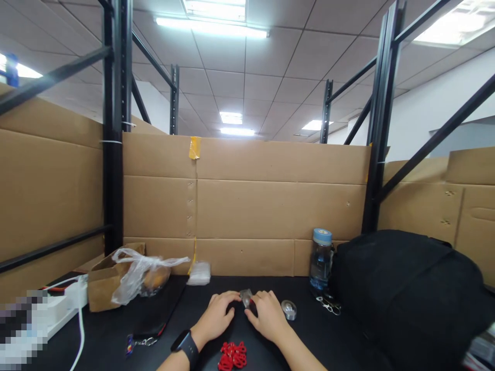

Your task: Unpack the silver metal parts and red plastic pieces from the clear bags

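A bulging black fabric bag [406,299] fills the lower right, a blue-lidded clear bottle [320,263] beside it. At lower centre, the left hand [215,316] and right hand [268,313] nearly meet, above a red knotted-cord bundle [232,355]. A round, shiny clear container [289,310] sits just right. The small clear plastic piece [245,296] between them is pinched by the right; I can't tell whether the left grips.

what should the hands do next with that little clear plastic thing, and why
Probably steady the small clear plastic piece with the left hand, leaving the right hand free to work it: both hands meet there, one on each side.
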`<act>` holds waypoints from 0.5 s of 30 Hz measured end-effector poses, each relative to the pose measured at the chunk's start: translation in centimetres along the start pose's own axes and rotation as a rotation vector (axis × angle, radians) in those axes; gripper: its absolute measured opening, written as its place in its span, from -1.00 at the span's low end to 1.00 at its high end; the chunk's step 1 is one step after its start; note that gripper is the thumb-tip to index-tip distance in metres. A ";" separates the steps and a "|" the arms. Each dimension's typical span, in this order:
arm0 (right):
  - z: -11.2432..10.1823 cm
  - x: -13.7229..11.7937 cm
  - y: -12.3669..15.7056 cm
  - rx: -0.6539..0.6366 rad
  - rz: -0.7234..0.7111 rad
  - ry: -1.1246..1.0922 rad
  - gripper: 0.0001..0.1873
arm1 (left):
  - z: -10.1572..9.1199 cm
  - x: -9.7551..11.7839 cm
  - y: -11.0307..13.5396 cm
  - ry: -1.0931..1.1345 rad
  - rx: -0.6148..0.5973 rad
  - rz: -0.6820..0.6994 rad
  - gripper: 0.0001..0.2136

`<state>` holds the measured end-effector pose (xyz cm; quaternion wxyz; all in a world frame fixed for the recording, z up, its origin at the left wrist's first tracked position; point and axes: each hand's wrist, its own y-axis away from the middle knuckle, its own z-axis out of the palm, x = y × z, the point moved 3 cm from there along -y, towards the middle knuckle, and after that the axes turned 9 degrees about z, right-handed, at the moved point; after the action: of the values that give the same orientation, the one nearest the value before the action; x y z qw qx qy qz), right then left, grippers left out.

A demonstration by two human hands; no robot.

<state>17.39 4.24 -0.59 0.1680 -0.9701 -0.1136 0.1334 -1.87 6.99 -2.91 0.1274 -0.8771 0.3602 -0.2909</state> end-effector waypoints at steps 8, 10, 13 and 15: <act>0.3 0.3 0.1 0.046 0.068 -0.102 -0.74 | 0.1 1.1 0.1 -0.049 -0.152 0.020 -0.54; 0.4 0.5 -0.1 0.075 0.072 -0.089 -0.71 | -0.1 1.4 0.0 -0.054 -0.167 0.019 -0.57; 0.4 0.8 -0.3 0.094 0.092 -0.062 -0.67 | -0.3 1.6 0.0 -0.060 -0.175 0.018 -0.61; 0.3 0.9 -0.3 0.090 0.101 -0.040 -0.67 | -0.2 1.6 -0.1 -0.057 -0.171 0.035 -0.64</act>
<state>18.10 4.85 -0.90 0.2022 -0.9632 -0.0619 0.1662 -1.05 5.87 -2.00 0.0673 -0.8865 0.3950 -0.2316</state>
